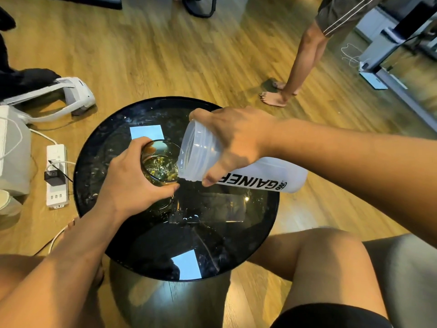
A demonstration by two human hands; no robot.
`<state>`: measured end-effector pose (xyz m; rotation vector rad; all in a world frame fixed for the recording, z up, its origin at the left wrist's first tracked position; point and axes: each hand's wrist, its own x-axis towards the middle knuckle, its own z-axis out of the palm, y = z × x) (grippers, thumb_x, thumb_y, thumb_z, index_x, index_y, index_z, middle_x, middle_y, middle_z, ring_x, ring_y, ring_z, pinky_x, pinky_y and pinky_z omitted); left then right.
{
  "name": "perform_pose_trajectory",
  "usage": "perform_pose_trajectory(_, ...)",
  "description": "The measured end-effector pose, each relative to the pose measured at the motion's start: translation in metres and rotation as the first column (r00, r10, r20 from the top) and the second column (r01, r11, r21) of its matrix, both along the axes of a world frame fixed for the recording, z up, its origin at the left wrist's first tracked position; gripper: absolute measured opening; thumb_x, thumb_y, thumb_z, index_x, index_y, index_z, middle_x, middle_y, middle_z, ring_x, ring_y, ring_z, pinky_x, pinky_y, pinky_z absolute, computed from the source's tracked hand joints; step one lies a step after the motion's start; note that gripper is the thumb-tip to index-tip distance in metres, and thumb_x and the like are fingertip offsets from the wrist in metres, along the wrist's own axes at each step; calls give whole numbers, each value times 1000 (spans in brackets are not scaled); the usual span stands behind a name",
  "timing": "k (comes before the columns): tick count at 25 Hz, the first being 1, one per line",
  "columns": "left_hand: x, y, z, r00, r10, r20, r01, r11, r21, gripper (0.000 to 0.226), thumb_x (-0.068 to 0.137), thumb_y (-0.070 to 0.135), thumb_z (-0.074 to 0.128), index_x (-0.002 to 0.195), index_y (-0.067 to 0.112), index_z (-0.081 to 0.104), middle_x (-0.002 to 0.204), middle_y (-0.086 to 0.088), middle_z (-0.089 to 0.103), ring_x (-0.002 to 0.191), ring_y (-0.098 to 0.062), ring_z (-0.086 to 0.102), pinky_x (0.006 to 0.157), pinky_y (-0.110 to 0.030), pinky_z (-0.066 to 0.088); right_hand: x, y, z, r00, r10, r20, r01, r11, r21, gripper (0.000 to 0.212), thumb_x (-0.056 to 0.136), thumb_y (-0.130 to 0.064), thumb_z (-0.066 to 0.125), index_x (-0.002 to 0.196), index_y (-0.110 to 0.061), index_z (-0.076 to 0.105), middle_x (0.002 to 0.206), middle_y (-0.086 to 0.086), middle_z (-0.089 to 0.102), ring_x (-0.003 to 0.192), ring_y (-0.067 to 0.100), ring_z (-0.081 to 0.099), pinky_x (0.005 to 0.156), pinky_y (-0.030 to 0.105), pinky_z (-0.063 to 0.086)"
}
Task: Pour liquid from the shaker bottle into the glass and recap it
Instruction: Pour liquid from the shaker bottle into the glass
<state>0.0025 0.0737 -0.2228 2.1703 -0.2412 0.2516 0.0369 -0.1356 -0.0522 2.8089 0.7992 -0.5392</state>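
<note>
The right hand (236, 138) is wrapped round the shaker bottle (264, 171), fingers over the top and thumb underneath, and holds it tipped on its side. The bottle's open mouth sits just past those fingertips and touches the rim of the glass (163, 152). The left hand (132, 178) is curled round the glass, fingers on the far side and thumb on the near side, and holds it on the round black table (212, 233). Yellow liquid (162, 170) is inside the glass, between the left fingers and thumb.

This is the pouring step. To do it well, I think the bottle's mouth should be right over the glass, close to the left fingers. It should tip up slowly so nothing splashes out. The left fingers should stop the glass sliding on the shiny table top.

Some things are hard to see. The bottle is cloudy, so I cannot tell how much is left in it. No stream shows at the mouth. The cap is nowhere in view. The left hand hides the bottom of the glass, so I cannot tell if it stands flat or is lifted a bit.
</note>
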Motion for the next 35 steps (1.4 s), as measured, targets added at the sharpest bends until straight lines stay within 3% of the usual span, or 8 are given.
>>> perform_pose_trajectory(4,-1,0,2,1000,-7,-4,7,1000,-2,100,46,38,100,130,24,47,114,3,61,101,-15,59,86,-26,45,0,-1,2,1000,10,3,-10,1000,10,113,45,-88,63,131,-20,34,103,3,62,89,28,57,75,46,52)
perform_pose_trajectory(11,-3,0,5,1000,-16,-19,16,1000,12,105,49,39,99,139,24,46,117,10,55,108,-17,57,97,-38,48,-1,-2,2,1000,19,19,-19,999,39,105,45,-87,64,123,-22,36,91,-1,58,79,24,53,60,39,43)
perform_pose_trajectory(16,-3,0,5,1000,-21,-19,21,1000,10,103,51,41,98,138,24,46,117,13,54,105,-10,53,92,-29,44,-1,-1,2,999,34,26,-35,999,5,109,46,-88,62,128,-21,34,96,2,59,83,27,55,69,44,51)
perform_pose_trajectory(23,-3,1,3,1000,-28,8,28,1000,4,101,50,43,96,136,26,46,115,15,54,101,-5,51,87,-19,39,1,0,4,999,40,17,-41,999,11,106,46,-88,63,124,-22,35,92,1,58,79,25,54,60,38,45)
perform_pose_trajectory(31,-3,1,6,999,-39,-3,39,999,9,102,52,43,96,139,22,46,120,6,59,105,-12,55,92,-29,46,1,1,5,999,44,18,-44,999,-3,101,46,-87,64,119,-24,35,90,1,57,80,26,55,62,40,47)
perform_pose_trajectory(35,-5,1,7,999,-34,5,34,999,12,101,53,43,95,139,20,47,115,12,54,101,-8,53,89,-23,42,0,2,5,999,42,14,-42,999,3,101,45,-87,64,118,-24,35,88,0,57,77,24,55,63,40,48)
